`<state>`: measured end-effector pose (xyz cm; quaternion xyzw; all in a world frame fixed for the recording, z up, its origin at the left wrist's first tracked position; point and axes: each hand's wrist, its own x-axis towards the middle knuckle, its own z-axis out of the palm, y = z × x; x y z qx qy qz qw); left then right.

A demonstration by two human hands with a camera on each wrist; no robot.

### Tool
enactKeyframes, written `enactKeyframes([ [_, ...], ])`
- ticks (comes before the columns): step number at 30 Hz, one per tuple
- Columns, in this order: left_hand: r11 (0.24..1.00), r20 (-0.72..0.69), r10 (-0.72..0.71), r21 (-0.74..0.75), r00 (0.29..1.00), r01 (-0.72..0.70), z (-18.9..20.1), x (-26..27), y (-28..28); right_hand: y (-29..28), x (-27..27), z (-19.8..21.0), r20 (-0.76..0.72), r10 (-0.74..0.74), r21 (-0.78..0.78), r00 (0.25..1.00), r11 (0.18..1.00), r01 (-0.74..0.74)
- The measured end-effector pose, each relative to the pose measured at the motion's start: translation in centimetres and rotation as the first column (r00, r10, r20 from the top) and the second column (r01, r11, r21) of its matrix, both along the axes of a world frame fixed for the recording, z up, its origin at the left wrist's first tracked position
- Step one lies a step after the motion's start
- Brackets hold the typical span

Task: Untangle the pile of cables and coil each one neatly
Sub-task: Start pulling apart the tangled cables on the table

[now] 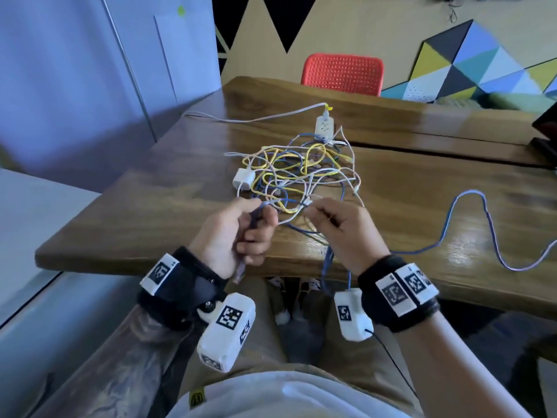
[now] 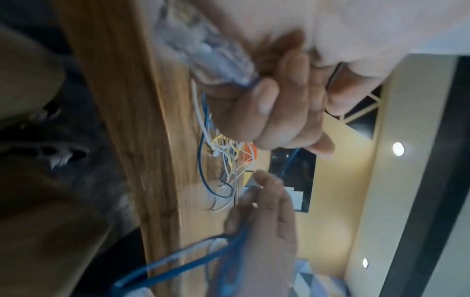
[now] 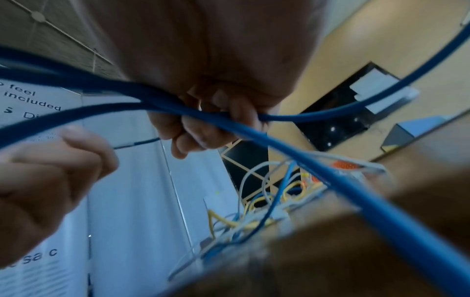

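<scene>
A tangle of yellow, white and blue cables point(image 1: 301, 170) lies on the wooden table point(image 1: 150, 212), just beyond both hands. My left hand point(image 1: 256, 229) grips the end of the blue cable; its clear plug point(image 2: 211, 54) sticks out below the curled fingers point(image 2: 279, 112). My right hand point(image 1: 325, 217) is curled round several strands of the same blue cable point(image 3: 330, 180), which hang as loops point(image 1: 327, 267) over the table's near edge. A short taut piece of blue cable point(image 3: 137, 143) runs between the two hands. From the right hand the blue cable point(image 1: 470, 212) snakes off to the right.
A white charger block point(image 1: 244, 179) sits at the tangle's left edge and a white power strip point(image 1: 324, 126) at its far side, its lead point(image 1: 256, 117) running left. A red chair point(image 1: 343, 73) stands behind the table. A dark object point(image 1: 545, 131) is at the far right.
</scene>
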<state>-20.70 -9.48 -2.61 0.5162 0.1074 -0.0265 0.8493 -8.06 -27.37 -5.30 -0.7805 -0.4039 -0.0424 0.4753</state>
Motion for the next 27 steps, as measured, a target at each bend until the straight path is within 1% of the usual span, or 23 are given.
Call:
enactKeyframes([
  [1,0.998,0.0,0.035,-0.05,0.999,-0.035,-0.3,-0.1,0.1,-0.1,-0.4,-0.7,-0.015,0.012,-0.02,1.0,1.0,-0.012],
  [2,0.996,0.0,0.078,-0.053,0.997,-0.078,-0.6,-0.2,0.2,-0.1,-0.8,-1.3,-0.028,0.019,-0.045,0.999,0.999,-0.02],
  [4,0.989,0.003,0.145,0.004,0.989,-0.145,-1.1,-0.3,0.0,-0.1,-1.3,-2.1,-0.053,0.038,-0.085,0.998,0.995,-0.043],
  [6,0.981,-0.008,0.184,0.064,0.983,-0.183,-1.6,0.0,-0.3,0.0,-1.6,-2.4,-0.056,0.026,-0.078,0.998,0.996,-0.03],
  [8,0.976,-0.035,0.184,0.128,0.982,-0.178,-1.9,0.2,-0.6,0.3,-1.7,-2.4,-0.079,-0.039,0.028,0.996,0.999,0.041],
  [9,0.977,-0.046,0.16,0.148,0.986,-0.151,-2.1,0.2,-0.8,0.6,-1.5,-2.2,-0.148,-0.057,0.108,0.987,0.991,0.073],
  [10,0.983,-0.049,0.115,0.15,0.992,-0.107,-2.2,0.1,-0.9,0.8,-1.5,-1.9,-0.251,-0.045,0.192,0.967,0.977,0.095],
  [11,0.991,-0.034,0.058,0.126,0.998,-0.053,-2.2,0.0,-1.0,1.0,-1.4,-1.6,-0.347,-0.018,0.257,0.938,0.96,0.113],
  [12,0.998,0.003,0.008,0.07,1.0,-0.009,-2.0,-0.1,-1.1,1.1,-1.4,-1.2,-0.41,0.01,0.293,0.912,0.948,0.122],
  [13,1.0,0.056,-0.015,-0.012,0.998,0.016,-1.6,-0.1,-1.1,1.2,-1.5,-1.1,-0.443,0.029,0.295,0.896,0.948,0.116],
  [14,0.995,0.112,-0.009,-0.101,0.994,0.021,-1.1,-0.1,-0.9,1.3,-1.6,-1.1,-0.45,0.047,0.274,0.892,0.958,0.087],
  [16,0.974,0.198,0.056,-0.227,0.979,-0.009,-0.1,0.1,-0.4,1.6,-2.1,-2.0,-0.382,0.087,0.162,0.92,0.986,-0.026],
  [17,0.965,0.224,0.101,-0.258,0.969,-0.041,0.3,0.3,-0.2,1.8,-2.7,-2.5,-0.316,0.109,0.086,0.942,0.993,-0.086],
  [19,0.951,0.251,0.179,-0.291,0.951,-0.103,0.7,0.6,0.1,2.0,-3.7,-3.6,-0.181,0.139,-0.049,0.974,0.987,-0.15],
  [22,0.924,0.271,0.259,-0.348,0.927,-0.157,0.3,0.9,0.3,2.0,-4.9,-4.1,-0.065,0.145,-0.194,0.987,0.969,-0.155],
  [25,0.898,0.306,0.331,-0.392,0.892,-0.199,-0.5,1.2,0.7,2.1,-5.8,-4.1,0.048,0.192,-0.39,0.98,0.907,-0.158],
  [27,0.886,0.317,0.377,-0.398,0.87,-0.239,-1.0,1.4,0.9,2.0,-6.2,-4.1,0.11,0.24,-0.461,0.964,0.872,-0.165],
])
